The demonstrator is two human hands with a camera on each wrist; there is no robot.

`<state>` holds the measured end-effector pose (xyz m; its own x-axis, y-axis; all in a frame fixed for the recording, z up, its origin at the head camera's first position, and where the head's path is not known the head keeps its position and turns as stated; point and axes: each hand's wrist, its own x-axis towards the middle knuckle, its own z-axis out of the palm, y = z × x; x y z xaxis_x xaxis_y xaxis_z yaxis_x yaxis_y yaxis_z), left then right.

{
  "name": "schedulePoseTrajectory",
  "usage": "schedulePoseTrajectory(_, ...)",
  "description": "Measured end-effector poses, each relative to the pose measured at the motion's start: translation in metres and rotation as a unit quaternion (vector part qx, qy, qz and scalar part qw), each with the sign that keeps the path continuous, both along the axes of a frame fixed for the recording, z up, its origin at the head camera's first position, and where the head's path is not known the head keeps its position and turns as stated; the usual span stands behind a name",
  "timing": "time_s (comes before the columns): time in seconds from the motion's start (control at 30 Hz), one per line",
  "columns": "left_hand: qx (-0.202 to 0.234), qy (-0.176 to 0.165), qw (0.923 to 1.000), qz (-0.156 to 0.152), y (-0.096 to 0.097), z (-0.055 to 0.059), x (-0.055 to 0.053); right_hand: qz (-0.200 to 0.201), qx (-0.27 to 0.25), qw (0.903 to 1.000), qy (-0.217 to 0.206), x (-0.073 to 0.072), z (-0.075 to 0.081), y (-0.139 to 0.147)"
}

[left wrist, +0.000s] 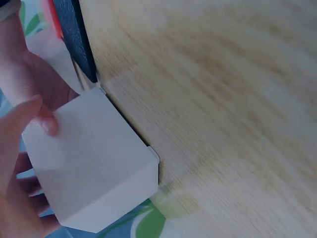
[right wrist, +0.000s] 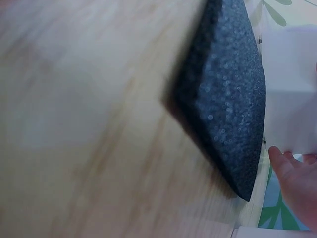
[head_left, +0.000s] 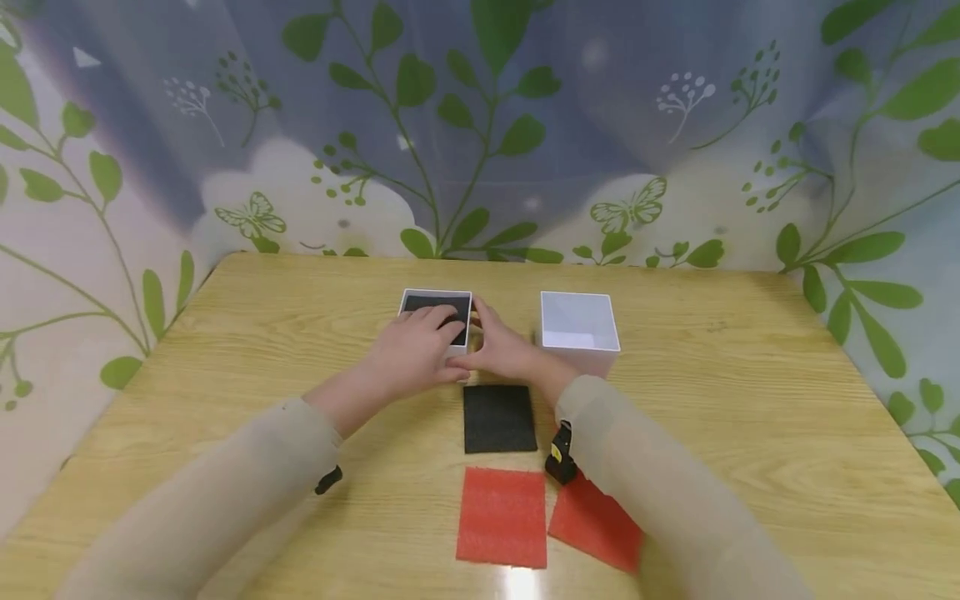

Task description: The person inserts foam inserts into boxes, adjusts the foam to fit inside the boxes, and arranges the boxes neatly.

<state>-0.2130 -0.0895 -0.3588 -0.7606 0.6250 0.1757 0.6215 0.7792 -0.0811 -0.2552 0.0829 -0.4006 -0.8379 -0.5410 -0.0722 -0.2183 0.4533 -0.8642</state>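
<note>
The left hand point(head_left: 412, 357) is relaxed, its fingers lightly bent over the rim of an open-topped, square white box point(left wrist: 94, 153), touching the black square piece point(head_left: 459, 307) inside. The right hand point(head_left: 510, 350) grips the box's right side, thumb against the near wall and fingers beyond the corner. A black foam square point(head_left: 500, 419) lies just in front of the box, with a flat red square point(head_left: 502, 517) nearer the person. A second red square point(head_left: 596, 525) lies askew, partly beneath the right sleeve point(head_left: 660, 492). Right of the hands, a second open white box point(head_left: 600, 362) stands on the pale wooden table point(head_left: 750, 375).
</note>
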Motion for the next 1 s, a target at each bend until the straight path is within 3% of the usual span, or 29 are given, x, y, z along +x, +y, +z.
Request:
schedulePoseTrajectory(0.07,0.02,0.03,0.9993,-0.013,-0.0008,0.0018,0.0034,0.004,-0.005,1.0,-0.002,-0.0008,0.0008,0.0014)
schedulePoseTrajectory(0.17,0.047,0.045,0.9977,-0.019,-0.0027,0.0026,0.0056,0.008,-0.008,0.9999,0.0,-0.0011,0.0008,0.0017)
schedulePoseTrajectory(0.6,0.054,0.002,0.9984,-0.016,-0.0038,0.0044,0.0081,0.01,-0.024,0.9996,0.006,-0.0009,-0.0004,0.0012)
schedulePoseTrajectory(1.0,0.068,0.052,0.9947,-0.057,-0.009,0.0006,0.0073,-0.005,-0.008,0.9999,-0.013,0.0019,0.0025,0.0004)
